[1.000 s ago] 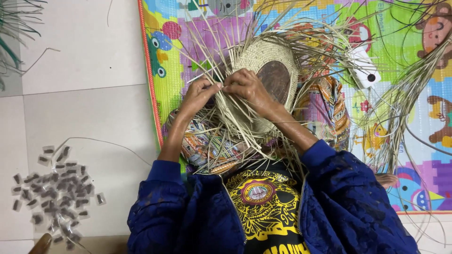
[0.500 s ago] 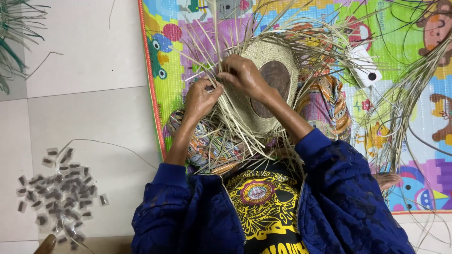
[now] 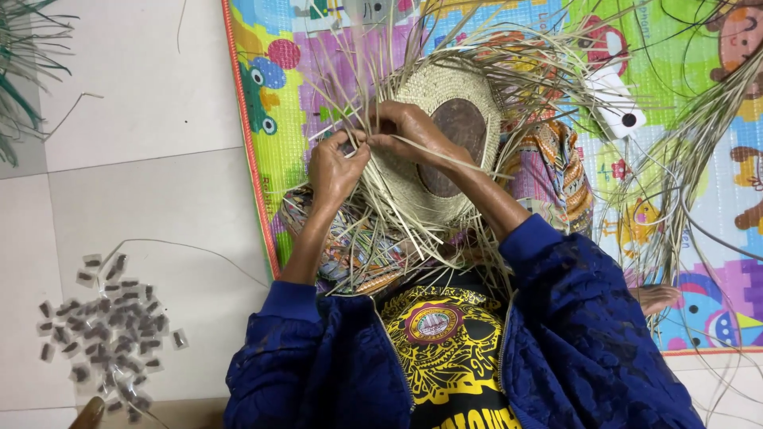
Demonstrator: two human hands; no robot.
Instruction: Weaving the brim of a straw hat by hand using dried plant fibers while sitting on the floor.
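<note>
Here, both hands pinch straw strands at the hat's rim.

I see the left hand closed on loose strands at the hat's left edge; the right hand sits just beside it, fingers closed on a strand running rightward across the crown. The hat lies over the lap, on the mat.

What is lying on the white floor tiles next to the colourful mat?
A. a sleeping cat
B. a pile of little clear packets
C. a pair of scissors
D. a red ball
B: a heap of small clear packets with dark contents lies on the white floor tiles, to the left of the colourful play mat, while both hands work on the woven straw piece.
</note>
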